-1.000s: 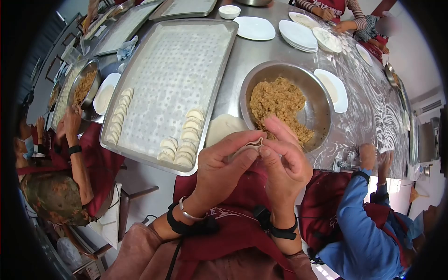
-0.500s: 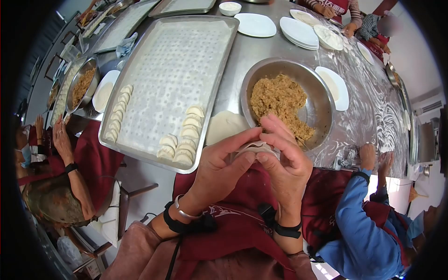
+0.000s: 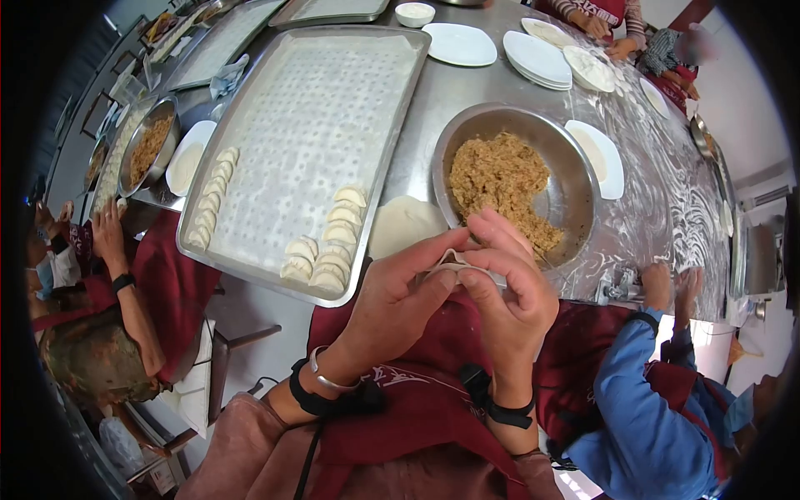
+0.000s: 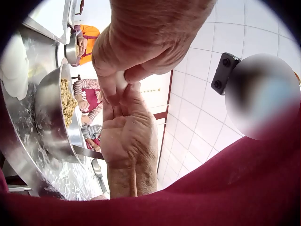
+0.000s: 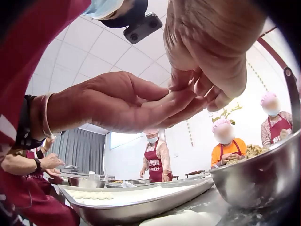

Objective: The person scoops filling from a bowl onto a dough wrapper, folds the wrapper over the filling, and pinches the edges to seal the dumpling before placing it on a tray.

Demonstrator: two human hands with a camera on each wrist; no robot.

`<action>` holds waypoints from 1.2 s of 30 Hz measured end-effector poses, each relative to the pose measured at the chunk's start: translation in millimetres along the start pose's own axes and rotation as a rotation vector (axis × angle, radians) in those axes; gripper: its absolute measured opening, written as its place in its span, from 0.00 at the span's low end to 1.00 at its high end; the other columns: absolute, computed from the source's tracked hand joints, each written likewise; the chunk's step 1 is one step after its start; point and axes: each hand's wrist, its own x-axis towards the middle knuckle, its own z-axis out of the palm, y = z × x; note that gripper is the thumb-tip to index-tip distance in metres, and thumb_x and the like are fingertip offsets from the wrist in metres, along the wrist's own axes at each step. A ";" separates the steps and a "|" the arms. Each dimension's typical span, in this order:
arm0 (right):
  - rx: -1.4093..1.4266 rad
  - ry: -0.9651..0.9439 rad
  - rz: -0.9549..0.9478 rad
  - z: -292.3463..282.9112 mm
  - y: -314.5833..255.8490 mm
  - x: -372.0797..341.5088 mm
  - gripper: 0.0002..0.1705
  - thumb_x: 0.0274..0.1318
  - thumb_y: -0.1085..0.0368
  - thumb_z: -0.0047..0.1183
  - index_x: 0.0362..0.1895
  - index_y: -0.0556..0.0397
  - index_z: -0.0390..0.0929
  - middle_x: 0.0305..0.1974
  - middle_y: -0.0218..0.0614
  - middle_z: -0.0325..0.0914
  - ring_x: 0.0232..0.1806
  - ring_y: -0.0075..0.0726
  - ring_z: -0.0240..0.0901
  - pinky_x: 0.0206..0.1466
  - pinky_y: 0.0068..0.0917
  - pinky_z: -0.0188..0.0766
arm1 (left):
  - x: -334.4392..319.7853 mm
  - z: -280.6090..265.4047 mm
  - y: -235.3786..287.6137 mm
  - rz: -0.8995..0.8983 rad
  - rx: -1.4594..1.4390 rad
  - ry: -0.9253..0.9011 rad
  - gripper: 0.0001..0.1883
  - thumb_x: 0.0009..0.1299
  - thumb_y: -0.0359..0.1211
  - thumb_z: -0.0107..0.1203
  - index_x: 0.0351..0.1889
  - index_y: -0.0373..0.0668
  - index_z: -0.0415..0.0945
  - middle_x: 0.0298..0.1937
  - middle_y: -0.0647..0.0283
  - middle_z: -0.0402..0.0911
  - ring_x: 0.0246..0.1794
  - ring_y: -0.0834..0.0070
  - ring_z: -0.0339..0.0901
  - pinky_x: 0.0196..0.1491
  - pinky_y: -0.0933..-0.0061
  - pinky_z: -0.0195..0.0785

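A partly folded dumpling point(image 3: 452, 261) with its wrapper edge raised is held between both hands in front of the apron. My left hand point(image 3: 392, 292), with a bracelet at the wrist, pinches its left side between thumb and fingers. From the other side, my right hand point(image 3: 512, 287) pinches it, thumb toward me and fingers curving over the far side. Only a bit of white dough point(image 4: 121, 81) shows between the fingers in the left wrist view. Just beyond the hands are a steel bowl point(image 3: 575, 179) of brown filling point(image 3: 496, 175) and flat round wrappers point(image 3: 408, 225).
To the left lies a large metal tray point(image 3: 312, 100) with rows of finished dumplings point(image 3: 337, 242). White plates point(image 3: 537, 60) and a small white bowl point(image 3: 414, 14) stand at the back. Flour streaks the table point(image 3: 642, 167) on the right. People sit close on both sides.
The fingertips have shifted along the dumpling's edge; its wrapper looked wider half a second ago and is now peaked between the fingers. Both hands stay in nearly the same place.
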 end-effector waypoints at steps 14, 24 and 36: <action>-0.124 -0.125 -0.053 -2.4 -9.3 5.2 0.14 0.39 0.72 0.66 0.36 0.60 0.84 0.52 0.46 0.80 0.61 0.56 0.72 0.60 0.42 0.71 | 2.7 -18.0 13.5 -0.092 0.128 -0.143 0.29 0.70 0.22 0.49 0.71 0.37 0.62 0.58 0.58 0.77 0.60 0.76 0.71 0.60 0.74 0.66; 0.398 0.011 0.283 0.6 -2.1 -7.0 0.09 0.52 0.75 0.62 0.40 0.62 0.81 0.58 0.48 0.77 0.67 0.50 0.66 0.64 0.42 0.67 | -1.4 -12.4 9.2 -0.073 -0.363 -0.121 0.30 0.69 0.19 0.52 0.70 0.32 0.61 0.59 0.55 0.76 0.60 0.70 0.74 0.60 0.71 0.72; 0.056 -0.047 0.041 5.1 -4.1 -4.9 0.10 0.47 0.75 0.65 0.37 0.57 0.84 0.54 0.43 0.80 0.64 0.49 0.70 0.63 0.39 0.68 | -6.6 -11.7 4.4 -0.097 -0.237 -0.029 0.23 0.73 0.22 0.50 0.67 0.32 0.65 0.54 0.59 0.78 0.51 0.76 0.78 0.55 0.75 0.75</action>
